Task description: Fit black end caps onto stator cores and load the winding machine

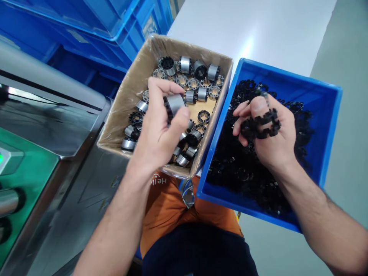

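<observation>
My left hand (pixel 158 130) is closed around a silver metal cylinder (pixel 176 104) with a black toothed end, above a plastic-lined cardboard box (pixel 120 103). Inside that box lie several similar cylinders, some fitted with black toothed rings, and a loose black ring (pixel 204 116). Over a blue bin (pixel 330 126) full of black toothed plastic rings (pixel 230 165), my right hand (pixel 274 130) has its fingers curled. It holds black toothed rings (pixel 261 124) against the palm and fingers; how many is unclear, as they are slightly blurred and overlap.
Stacked blue crates (pixel 115 50) stand behind the box at the upper left. A metal machine with a green panel (pixel 31 168) is at the left. The box and bin adjoin a white tabletop (pixel 218 23). My orange-clad legs (pixel 163 207) are below them.
</observation>
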Demonstrator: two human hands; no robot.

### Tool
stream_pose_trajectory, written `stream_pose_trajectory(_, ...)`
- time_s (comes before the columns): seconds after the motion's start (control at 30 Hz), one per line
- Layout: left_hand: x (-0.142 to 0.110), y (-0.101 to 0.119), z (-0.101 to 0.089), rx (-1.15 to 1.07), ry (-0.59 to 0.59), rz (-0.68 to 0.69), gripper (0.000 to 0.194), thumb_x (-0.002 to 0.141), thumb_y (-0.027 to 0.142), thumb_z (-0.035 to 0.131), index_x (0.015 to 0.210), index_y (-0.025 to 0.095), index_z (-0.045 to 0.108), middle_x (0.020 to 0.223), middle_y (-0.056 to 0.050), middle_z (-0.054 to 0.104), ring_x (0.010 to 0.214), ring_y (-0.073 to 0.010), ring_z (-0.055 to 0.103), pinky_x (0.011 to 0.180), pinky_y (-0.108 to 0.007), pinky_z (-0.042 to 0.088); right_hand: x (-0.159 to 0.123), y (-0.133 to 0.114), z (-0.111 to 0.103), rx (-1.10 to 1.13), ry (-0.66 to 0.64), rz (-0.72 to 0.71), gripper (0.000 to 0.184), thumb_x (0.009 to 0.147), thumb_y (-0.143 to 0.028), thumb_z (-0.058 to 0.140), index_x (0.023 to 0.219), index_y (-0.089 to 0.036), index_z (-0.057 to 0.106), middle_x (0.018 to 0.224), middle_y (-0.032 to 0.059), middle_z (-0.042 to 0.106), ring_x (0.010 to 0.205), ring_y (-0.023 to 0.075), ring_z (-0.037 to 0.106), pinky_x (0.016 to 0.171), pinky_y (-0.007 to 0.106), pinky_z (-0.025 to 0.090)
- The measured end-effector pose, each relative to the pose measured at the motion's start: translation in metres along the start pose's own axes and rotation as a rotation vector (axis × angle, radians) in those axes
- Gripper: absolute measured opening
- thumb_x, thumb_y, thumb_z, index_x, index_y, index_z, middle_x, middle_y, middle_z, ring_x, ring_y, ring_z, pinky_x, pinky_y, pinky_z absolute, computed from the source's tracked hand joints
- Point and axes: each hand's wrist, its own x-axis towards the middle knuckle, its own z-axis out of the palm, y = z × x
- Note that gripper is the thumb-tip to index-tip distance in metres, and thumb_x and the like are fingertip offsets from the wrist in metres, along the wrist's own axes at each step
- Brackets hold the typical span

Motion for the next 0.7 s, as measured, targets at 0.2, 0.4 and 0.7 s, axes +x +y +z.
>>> stream_pose_trajectory(0.2,0.054,-0.002,-0.005,0.583,-0.339,0.088,0.034,0.119,0.050,0.069,0.138,0.022,0.072,0.134,-0.016,0.073,0.126,-0.0402,0.071,0.125,-0.064,0.057,0.002,0.010,-0.002,0.047,-0.092,0.068,0.050,0.113,-0.073,0.087,0.093,-0.026,0.084,0.100,0.0040,0.082,0.064,0.0145,0.071,0.041,0.027,0.050)
stream_pose_trajectory(0.4,0.090,-0.038,-0.048,0.772,-0.154,0.016,0.042,0.111,0.059,0.083,0.133,0.024,0.085,0.131,-0.008,0.075,0.106,-0.0270,0.068,0.136,-0.057,0.054,0.004,0.009,-0.007,-0.115,-0.083,-0.079,0.032,0.110,-0.061,0.094,0.101,-0.031,0.099,0.108,0.0055,0.079,0.071,0.0140,0.069,0.044,0.025,0.053)
stream_pose_trajectory(0.7,0.120,-0.065,-0.063,0.965,-0.330,-0.103,0.024,0.083,0.043,0.094,0.103,0.032,0.088,0.104,-0.007,0.078,0.126,-0.0416,0.076,0.127,-0.063,0.054,0.006,0.016,-0.003,0.123,-0.113,0.084,0.052,0.109,-0.072,0.092,0.148,-0.040,0.079,0.106,-0.0024,0.084,0.068,0.0150,0.078,0.047,0.025,0.053)
